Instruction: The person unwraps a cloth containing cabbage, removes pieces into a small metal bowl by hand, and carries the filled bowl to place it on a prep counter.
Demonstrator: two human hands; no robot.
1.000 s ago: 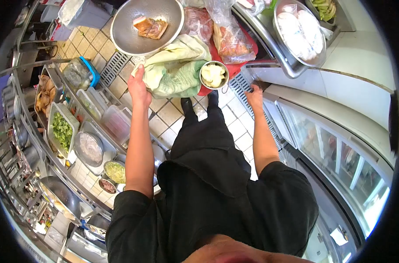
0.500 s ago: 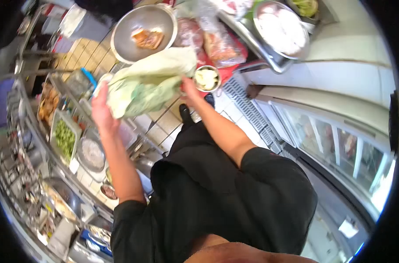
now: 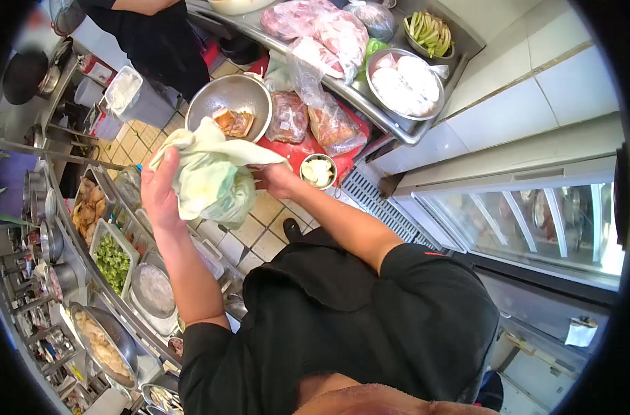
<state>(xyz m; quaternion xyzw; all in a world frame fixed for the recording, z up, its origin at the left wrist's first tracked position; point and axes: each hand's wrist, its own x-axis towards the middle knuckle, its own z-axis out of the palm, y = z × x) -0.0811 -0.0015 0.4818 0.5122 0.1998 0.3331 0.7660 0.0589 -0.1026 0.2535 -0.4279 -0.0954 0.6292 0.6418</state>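
A crumpled pale green bag [image 3: 214, 173], thin and partly see-through in its lower part, hangs between my hands above the floor. My left hand [image 3: 161, 190] grips its left side, thumb up against the bunched edge. On the other side my right hand [image 3: 277, 178] is closed on the bag's right edge, its fingers partly hidden. What the bag contains, I cannot make out. Just beyond it stands a steel bowl [image 3: 259, 97] with browned meat pieces [image 3: 233, 123]. Close to my right hand is a small round tin [image 3: 318, 171] of pale chunks.
Bagged meat [image 3: 335, 128] lies on a red surface [image 3: 294, 149]. A steel counter [image 3: 398, 131] behind holds a bowl of white items [image 3: 405, 83]. Food trays, one with chopped greens [image 3: 112, 263], line the left. A glass-doored fridge [image 3: 522, 221] stands right. Another person [image 3: 159, 41] is at the back.
The bag, stretched wide between my hands before, is now bunched narrower and hangs lower. My right hand has moved inward and down. The view has tilted up, showing more of the back counter.
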